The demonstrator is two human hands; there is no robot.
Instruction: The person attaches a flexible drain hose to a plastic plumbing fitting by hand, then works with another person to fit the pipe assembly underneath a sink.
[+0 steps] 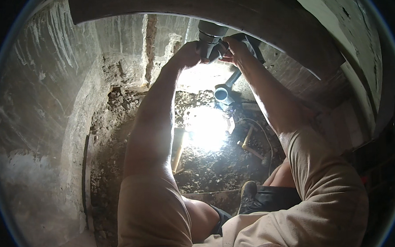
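Both my arms reach up to a dark grey plastic pipe (211, 30) that comes down under a curved overhang. My left hand (190, 55) grips the left side of a grey pipe fitting (210, 50) at the pipe's lower end. Against the fitting's right side, my right hand (237, 51) has its fingers curled. Glare and shadow hide the fingertips in part. A dark angled pipe piece (256, 49) shows just behind my right hand. Lower down, a grey branch pipe (221, 93) stands with its round mouth open toward me.
A glaring work light (206, 129) sits on the rubble floor (208, 173), with a thin cable (270, 142) beside it. A tool with a yellowish end (246, 141) and a yellow handle (178, 154) lie nearby. Rough concrete walls (40, 107) and the curved overhang (193, 4) hem the space in.
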